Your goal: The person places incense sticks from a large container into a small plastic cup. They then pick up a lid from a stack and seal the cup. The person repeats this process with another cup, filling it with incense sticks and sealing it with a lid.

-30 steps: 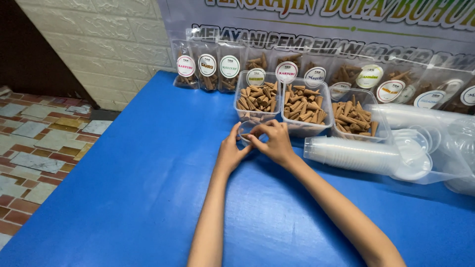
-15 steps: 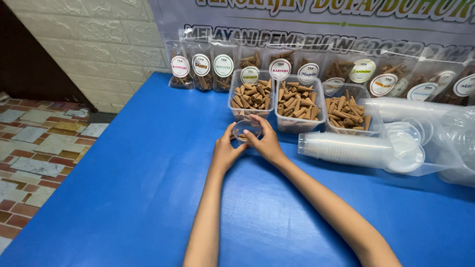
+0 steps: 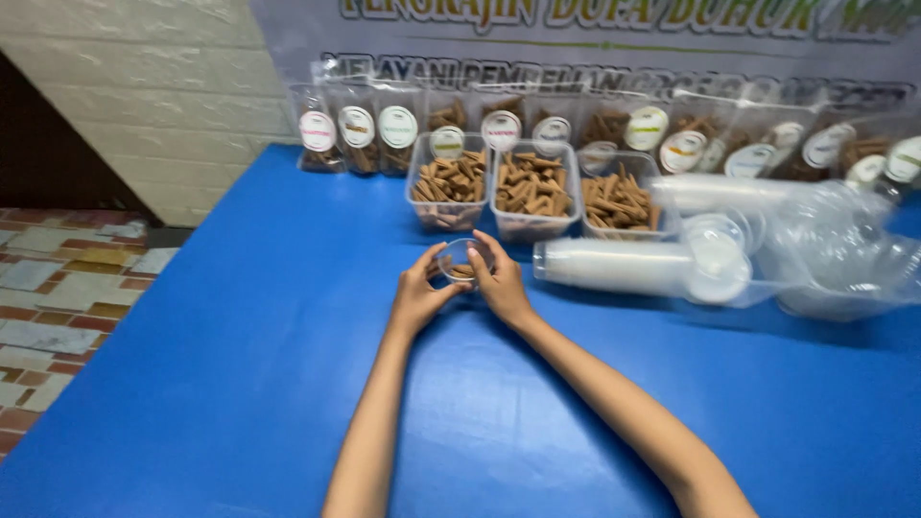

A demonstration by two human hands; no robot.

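The left hand (image 3: pixel 419 295) and right hand (image 3: pixel 501 284) are covering the sides of the small clear cup (image 3: pixel 459 261). The clear plastic bag (image 3: pixel 844 251) is blurring, and the banner (image 3: pixel 614 38) is running past the top edge.

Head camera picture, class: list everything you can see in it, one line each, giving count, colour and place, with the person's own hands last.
Small clear round plastic cup: one, see-through, a few brown sticks inside, held between both hands.
Clear rectangular plastic tubs of brown sticks: three, side by side behind the cup.
Clear pouches with round labels: a row, count unclear, along the back edge.
Sleeve of stacked clear cups: one, whitish, lying on its side right of the hands.
Crumpled clear plastic bags: number unclear, far right.
Blue table top: one, under everything.
Printed banner: one, on the back wall.
Tiled floor: multicoloured, left.
Left hand: on the cup's left side.
Right hand: on the cup's right side.
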